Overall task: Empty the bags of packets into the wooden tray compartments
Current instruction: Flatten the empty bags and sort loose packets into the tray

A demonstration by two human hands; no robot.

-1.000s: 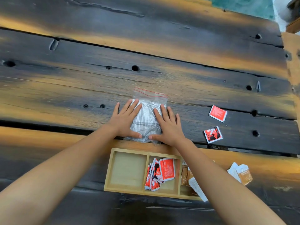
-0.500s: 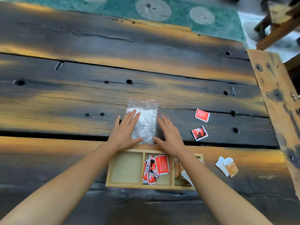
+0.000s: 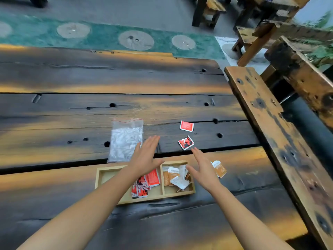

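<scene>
Bag [image 3: 126,139] of white packets lies flat on the tabletop [image 3: 72,83], just beyond the tray [image 3: 100,175], long axis running away from the person, red-lined mouth at the far end. Left hand [image 3: 146,156] hovers just right of the bag, fingers extended and together, holding nothing; it is the nearer. Right hand [image 3: 203,167], fingers likewise empty, hovers over the tray's right end. The tray's left compartment is empty.

Dark scorched plank worktop [image 3: 54,177] under my arms. On it: wooden tray [image 3: 163,193] nearest me, clear bag of white packets [image 3: 126,139] behind it, two loose red packets [image 3: 186,126] further right, orange packets [image 3: 219,168] beside tray's right end.
</scene>
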